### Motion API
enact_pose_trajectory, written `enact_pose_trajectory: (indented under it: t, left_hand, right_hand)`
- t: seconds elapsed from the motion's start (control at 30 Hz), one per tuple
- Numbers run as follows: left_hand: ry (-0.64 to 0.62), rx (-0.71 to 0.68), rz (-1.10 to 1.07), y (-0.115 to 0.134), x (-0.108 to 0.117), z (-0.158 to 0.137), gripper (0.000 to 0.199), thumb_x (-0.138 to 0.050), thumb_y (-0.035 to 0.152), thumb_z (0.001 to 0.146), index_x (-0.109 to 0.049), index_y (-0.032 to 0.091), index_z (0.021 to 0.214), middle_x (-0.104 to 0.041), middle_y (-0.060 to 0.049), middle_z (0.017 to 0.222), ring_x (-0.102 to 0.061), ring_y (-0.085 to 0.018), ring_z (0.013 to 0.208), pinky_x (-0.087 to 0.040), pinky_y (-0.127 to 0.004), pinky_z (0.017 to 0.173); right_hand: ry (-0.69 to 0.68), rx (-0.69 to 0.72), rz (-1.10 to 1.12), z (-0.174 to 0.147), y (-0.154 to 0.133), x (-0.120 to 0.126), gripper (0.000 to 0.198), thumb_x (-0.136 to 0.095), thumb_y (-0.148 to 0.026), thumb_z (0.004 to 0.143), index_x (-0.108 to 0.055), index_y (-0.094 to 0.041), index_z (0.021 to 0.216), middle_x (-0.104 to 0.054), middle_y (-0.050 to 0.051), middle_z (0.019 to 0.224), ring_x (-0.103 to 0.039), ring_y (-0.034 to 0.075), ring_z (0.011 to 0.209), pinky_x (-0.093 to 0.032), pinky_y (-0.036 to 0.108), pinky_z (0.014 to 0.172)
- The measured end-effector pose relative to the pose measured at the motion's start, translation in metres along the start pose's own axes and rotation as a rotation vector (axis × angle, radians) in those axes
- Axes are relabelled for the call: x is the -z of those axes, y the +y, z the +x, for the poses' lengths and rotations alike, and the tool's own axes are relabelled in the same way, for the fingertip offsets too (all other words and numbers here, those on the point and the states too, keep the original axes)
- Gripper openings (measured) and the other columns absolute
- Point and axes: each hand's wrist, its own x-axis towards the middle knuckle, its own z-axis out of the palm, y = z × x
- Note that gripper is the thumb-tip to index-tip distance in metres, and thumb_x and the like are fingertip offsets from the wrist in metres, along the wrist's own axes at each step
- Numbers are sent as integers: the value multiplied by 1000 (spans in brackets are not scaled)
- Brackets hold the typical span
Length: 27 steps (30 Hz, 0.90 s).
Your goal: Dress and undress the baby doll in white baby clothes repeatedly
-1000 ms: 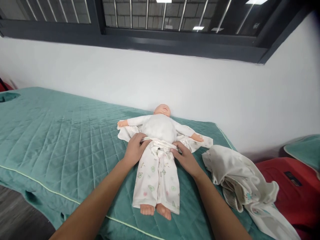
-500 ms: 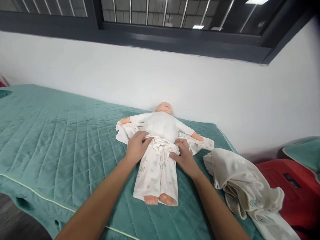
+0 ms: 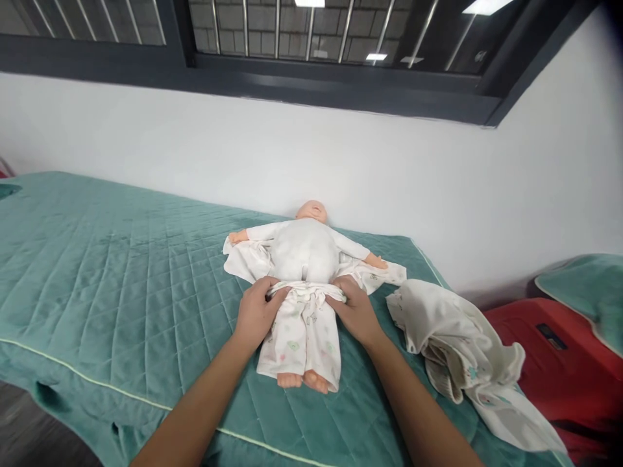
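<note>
A baby doll [image 3: 306,250] with a white cloth body lies on its back, head toward the wall and arms spread. White printed pants [image 3: 304,331] cover its legs, with the bare feet showing at the cuffs. The waistband is bunched at the hips, below the white torso. My left hand [image 3: 257,310] is closed on the waistband at one side, thumb on top. At the opposite side my right hand [image 3: 355,308] pinches the same band. Beneath the doll's arms and back lies a spread printed baby top [image 3: 248,259], partly hidden by the body.
A green quilted cover [image 3: 146,279] lies under the doll. Crumpled white printed cloth [image 3: 457,337] rests to the right, beside a red case or chair [image 3: 559,363]. Behind stands a white wall [image 3: 195,143] below a dark-framed barred window [image 3: 341,78].
Both hands have drawn the waistband down toward the feet, baring more of the lower torso. The view has shifted slightly to the right.
</note>
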Motion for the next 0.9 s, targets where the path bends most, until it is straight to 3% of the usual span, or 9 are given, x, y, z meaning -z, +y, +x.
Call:
enact_pose_trajectory:
  t: [0.17, 0.37, 0.5, 0.63, 0.8, 0.9]
  left_hand:
    - [-6, -15, -41, -5, 0, 1, 23, -57, 42, 85, -63, 20, 83, -65, 2, 77, -57, -15, 73, -41, -26, 70]
    - [-15, -30, -97, -4, 2, -2, 18, -62, 38, 81, -64, 20, 81, -64, 3, 74, -56, -14, 70, -42, -25, 69]
    - [13, 14, -138, -1, 1, -4, 17, -64, 37, 80, -65, 20, 82, -65, 3, 76, -56, -14, 71, -42, -25, 68]
    - [38, 10, -139, 7, -2, 5, 21, -65, 40, 80, -66, 19, 81, -65, 3, 74, -55, -14, 69, -42, -25, 68]
    - [70, 13, -183, 16, -8, 25, 23, -65, 41, 80, -65, 19, 80, -63, 4, 72, -52, -13, 67, -41, -24, 66]
    - [15, 71, -261, 17, -5, 21, 24, -64, 41, 80, -65, 17, 83, -64, 2, 76, -54, -13, 72, -42, -24, 69]
  right_hand:
    - [-72, -163, 41, -37, -34, -4, 29, -57, -45, 88, -55, -21, 72, -57, -1, 72, -53, 17, 72, -40, 30, 71]
    - [-78, -273, 105, -73, -57, -12, 30, -53, -48, 92, -55, -21, 79, -59, -2, 75, -53, 16, 71, -40, 27, 67]
    - [-44, -316, 181, -65, -52, -12, 28, -53, -47, 92, -53, -21, 82, -57, -3, 75, -53, 15, 72, -41, 26, 66]
    - [-75, -303, 106, -44, -49, -7, 28, -54, -49, 90, -55, -21, 83, -61, -3, 76, -55, 16, 73, -40, 27, 68]
    - [41, -291, 37, -18, -44, -10, 31, -52, -51, 90, -57, -22, 83, -64, -2, 80, -59, 18, 80, -41, 28, 73]
    - [74, -289, 42, -18, -40, -15, 31, -51, -51, 90, -58, -22, 83, -65, -2, 79, -60, 18, 78, -42, 28, 72]
